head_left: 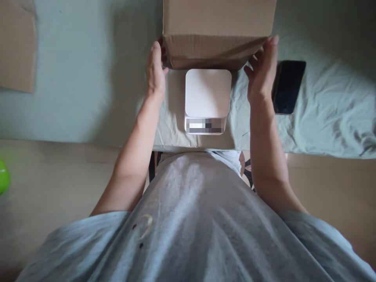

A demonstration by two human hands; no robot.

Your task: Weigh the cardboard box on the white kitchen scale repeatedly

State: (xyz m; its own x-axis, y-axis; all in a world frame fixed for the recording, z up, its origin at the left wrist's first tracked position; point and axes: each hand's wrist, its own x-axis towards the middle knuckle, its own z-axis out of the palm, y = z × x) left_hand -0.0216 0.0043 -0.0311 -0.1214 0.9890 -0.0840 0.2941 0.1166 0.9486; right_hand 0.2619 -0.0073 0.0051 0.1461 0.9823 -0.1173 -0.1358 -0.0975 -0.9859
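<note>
A large brown cardboard box (219, 17) is at the top of the view, its upper part cut off by the frame. At its left lower edge is my left hand (156, 70), thumb nearest me and fingers curled against the side. My right hand (263, 68) grips the right front corner, with its fingers bent in against the cardboard. Directly in front of the box lies a white kitchen scale (208, 93), between my forearms. The scale's display strip is pixelated. Whether the box rests on the cloth or is raised a little, I cannot tell.
A black smartphone (290, 87) lies on the pale green cloth (73, 98) just right of my right hand. Another piece of cardboard (17, 49) is at the far left. A bright green object (3, 176) shows at the left edge, beyond the cloth's front edge.
</note>
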